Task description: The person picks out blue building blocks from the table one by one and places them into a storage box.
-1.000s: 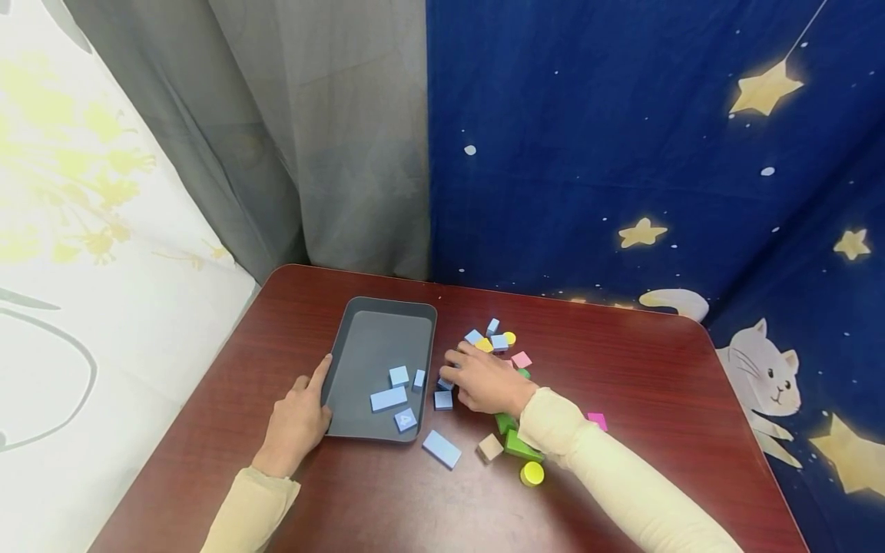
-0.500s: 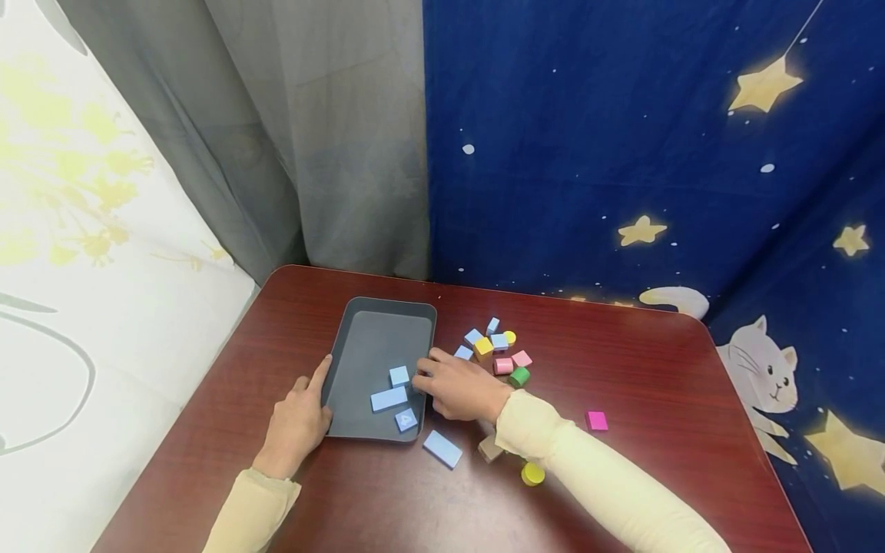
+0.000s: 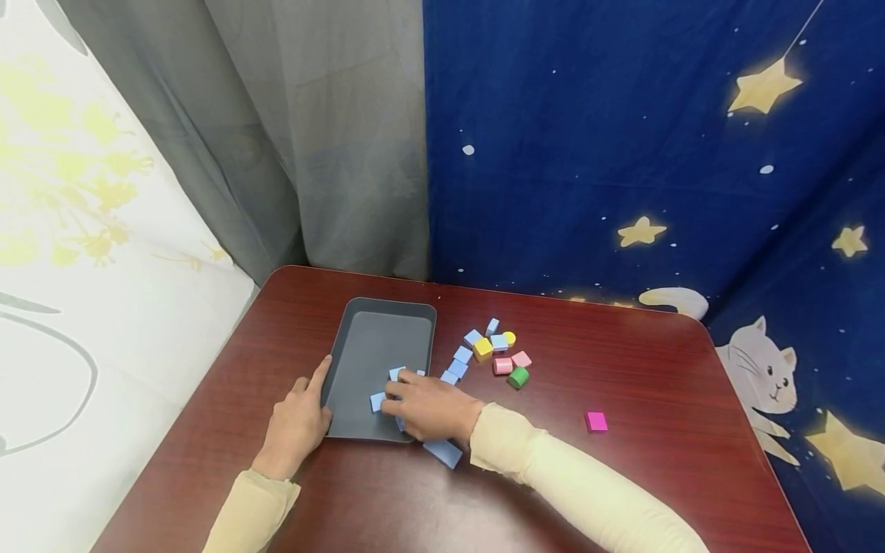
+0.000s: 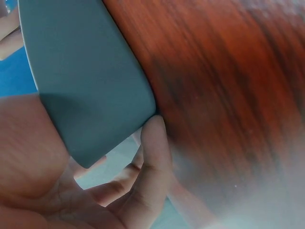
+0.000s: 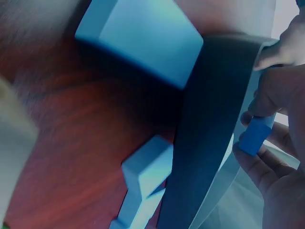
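Note:
A dark grey tray (image 3: pixel 380 338) lies on the table, and my left hand (image 3: pixel 293 426) holds its left side. In the left wrist view, fingers (image 4: pixel 155 143) touch the tray's outer wall (image 4: pixel 88 62) near a corner. My right hand (image 3: pixel 435 407) is over the tray's near right part. The right wrist view shows it pinching a small blue block (image 5: pixel 255 136) between thumb and fingers. Below the hand, blue blocks (image 3: pixel 377 402) in the tray are partly covered. A longer blue block (image 3: pixel 444 454) lies just outside the tray, under the right wrist.
Right of the tray, several blue blocks (image 3: pixel 459 369) lie near a yellow block (image 3: pixel 483 350), a pink cylinder (image 3: pixel 502 366) and a green cylinder (image 3: pixel 518 377). A magenta block (image 3: pixel 597 422) sits farther right. Curtains (image 3: pixel 553 153) hang behind the table (image 3: pixel 387 499).
My right hand has moved left from the loose blocks to above the tray, uncovering blue blocks and the pink and green cylinders. The left hand and tray stay put.

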A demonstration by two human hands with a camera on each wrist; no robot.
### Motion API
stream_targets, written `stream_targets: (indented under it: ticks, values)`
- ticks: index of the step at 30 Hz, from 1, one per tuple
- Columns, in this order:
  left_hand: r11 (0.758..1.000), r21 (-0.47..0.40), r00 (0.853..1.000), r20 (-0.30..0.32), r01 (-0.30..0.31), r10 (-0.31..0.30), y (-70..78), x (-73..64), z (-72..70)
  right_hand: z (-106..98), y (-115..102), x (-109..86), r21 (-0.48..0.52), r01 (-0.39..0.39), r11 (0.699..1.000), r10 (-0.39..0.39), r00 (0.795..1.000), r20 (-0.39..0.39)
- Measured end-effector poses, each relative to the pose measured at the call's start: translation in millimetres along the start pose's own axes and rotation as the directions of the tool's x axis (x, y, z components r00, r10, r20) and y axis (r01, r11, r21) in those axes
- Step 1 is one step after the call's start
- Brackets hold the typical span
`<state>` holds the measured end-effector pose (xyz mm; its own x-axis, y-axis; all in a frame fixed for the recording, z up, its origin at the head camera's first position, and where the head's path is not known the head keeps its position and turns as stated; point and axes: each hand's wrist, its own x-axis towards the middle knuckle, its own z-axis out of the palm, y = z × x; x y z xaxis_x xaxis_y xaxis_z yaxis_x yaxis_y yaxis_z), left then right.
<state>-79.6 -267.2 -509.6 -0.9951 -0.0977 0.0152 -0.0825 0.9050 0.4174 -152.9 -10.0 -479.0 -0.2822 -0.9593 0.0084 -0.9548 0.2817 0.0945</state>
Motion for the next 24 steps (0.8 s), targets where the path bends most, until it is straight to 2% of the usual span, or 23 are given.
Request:
stream_targets:
  ticks: [4,9,13,24]
  values:
    - [1.0,0.009,1.0,0.001,0.002,-0.002,0.5,0.1,0.0,3.0,-9.2,8.7,-0.046,0.057,0.997,-0.057,0.998,0.005]
    - [1.0,0.01,1.0,0.006,0.012,-0.012,1.7,0.2,0.0,8.6,-17.0,16.6,-0.03,0.133,0.991,-0.133,0.991,-0.002]
    - [1.0,0.01,1.0,0.009,0.013,-0.013,2.3,0.0,-0.2,12.6,-19.4,18.6,0.002,0.144,0.99,-0.144,0.99,0.006]
    - [1.0,0.016,1.0,0.012,0.017,-0.017,0.8,1.2,1.7,18.6,-17.2,24.8,-0.002,0.141,0.99,-0.141,0.989,0.043]
